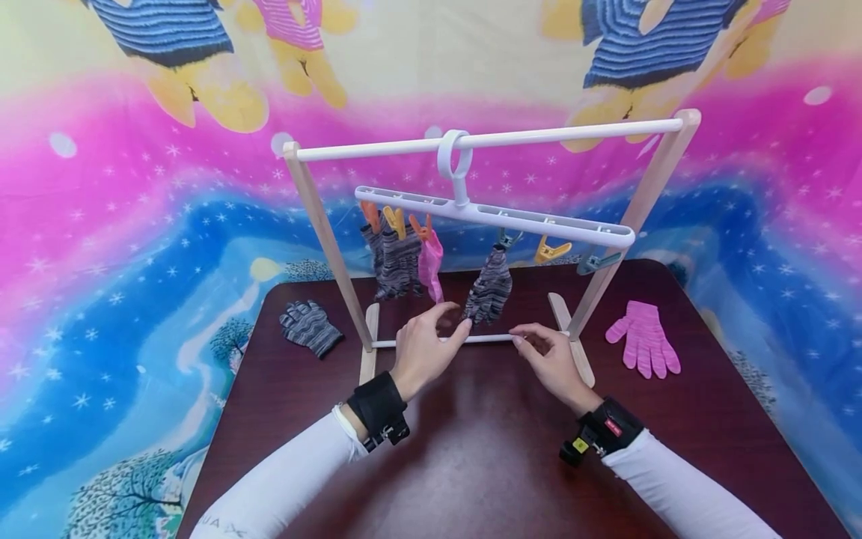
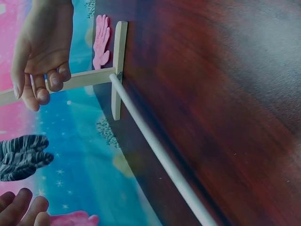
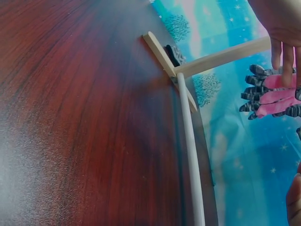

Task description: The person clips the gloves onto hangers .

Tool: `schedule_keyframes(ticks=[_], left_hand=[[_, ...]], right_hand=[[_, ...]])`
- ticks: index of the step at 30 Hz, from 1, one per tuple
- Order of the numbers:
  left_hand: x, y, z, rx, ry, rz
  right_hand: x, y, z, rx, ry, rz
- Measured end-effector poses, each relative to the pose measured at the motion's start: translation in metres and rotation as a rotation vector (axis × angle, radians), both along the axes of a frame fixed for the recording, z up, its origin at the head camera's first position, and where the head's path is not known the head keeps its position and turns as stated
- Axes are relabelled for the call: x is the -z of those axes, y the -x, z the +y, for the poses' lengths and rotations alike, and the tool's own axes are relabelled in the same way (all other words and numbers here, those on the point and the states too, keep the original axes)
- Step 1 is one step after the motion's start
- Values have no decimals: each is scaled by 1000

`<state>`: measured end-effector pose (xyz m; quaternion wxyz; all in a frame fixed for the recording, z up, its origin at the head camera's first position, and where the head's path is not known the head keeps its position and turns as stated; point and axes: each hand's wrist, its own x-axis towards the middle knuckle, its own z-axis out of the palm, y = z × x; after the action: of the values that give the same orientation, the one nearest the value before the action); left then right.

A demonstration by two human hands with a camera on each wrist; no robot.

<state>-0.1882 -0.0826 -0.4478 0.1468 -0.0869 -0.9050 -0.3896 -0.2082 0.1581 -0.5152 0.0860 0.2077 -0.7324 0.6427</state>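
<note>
A dark grey striped glove [image 1: 490, 288] hangs fingers down from a green clothes peg [image 1: 508, 239] on the white hanger [image 1: 525, 220]. My left hand [image 1: 426, 348] is just left of its lower end, fingers loosely bent and holding nothing; the left wrist view shows a gap between these fingertips and the glove. To the glove's right hovers my right hand [image 1: 554, 363], empty, with relaxed fingers. Farther left on the hanger, orange and yellow pegs hold more grey striped gloves [image 1: 402, 262] and a narrow-looking pink glove [image 1: 431, 266].
The hanger hooks over the top rail [image 1: 572, 135] of a wooden stand. A yellow peg [image 1: 552, 250] and a green peg [image 1: 598, 261] hang without gloves. On the table [image 1: 471, 464] lie a grey glove [image 1: 310, 327] at left and a pink glove [image 1: 646, 338] at right. A lower bar [image 1: 488, 338] joins the legs.
</note>
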Motion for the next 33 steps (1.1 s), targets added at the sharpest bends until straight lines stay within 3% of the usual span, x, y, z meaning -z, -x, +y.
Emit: schedule_keyframes(ticks=[15,23,30,33], left_hand=[[21,-11,-6,-2,29,10],[35,-16,-17,-36,41,-10],[48,-24,-26,-57,92,-26],[53,-26,-30,-71,106,-20]], right_hand=[[9,-2,-3,-26,-56,-38],[-25,-20,-13,-32,-233,-25],[7,-7,-13,-46,-379,27],[12,-6,-13,-74,-405,29]])
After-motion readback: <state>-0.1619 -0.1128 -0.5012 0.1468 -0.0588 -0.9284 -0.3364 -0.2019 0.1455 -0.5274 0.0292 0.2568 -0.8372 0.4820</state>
